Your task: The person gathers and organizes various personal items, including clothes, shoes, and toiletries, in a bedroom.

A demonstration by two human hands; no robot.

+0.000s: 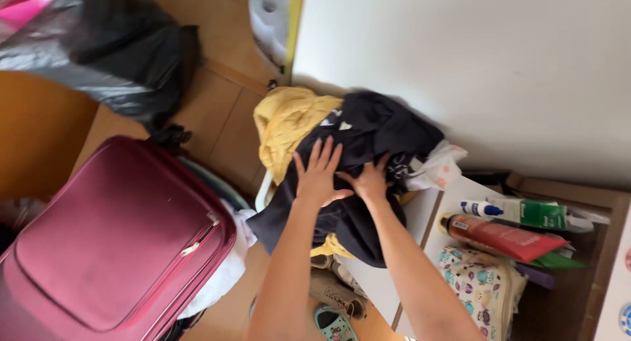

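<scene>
Hands flat on clothing, head view looking down. Left hand [320, 177] lies palm-down on a dark navy garment [368, 144], fingers spread wide, nothing pinched. Right hand [369, 181] sits just beside it on the same cloth, touching or nearly touching the left; its fingers press into the fabric, partly curled, and I cannot tell whether its grip has closed on a fold.

Navy garment is heaped on a yellow garment [287, 121], which shows at the upper left of the pile and again as a strip under the lower edge. Pile rests against a white wall [473, 58], over what looks like a white chair or basket rim [261, 195]; support mostly hidden.

Left of the pile: maroon suitcase [112, 242], closed, on the wooden floor [223, 111]. Black plastic bag [112, 45] beyond it, upper left.

Right of the pile: red tube [503, 237], green-and-white bottle [529, 213], patterned pouch [483, 282] lying close together on a shelf. Shoes [335, 295] on the floor below the arms
</scene>
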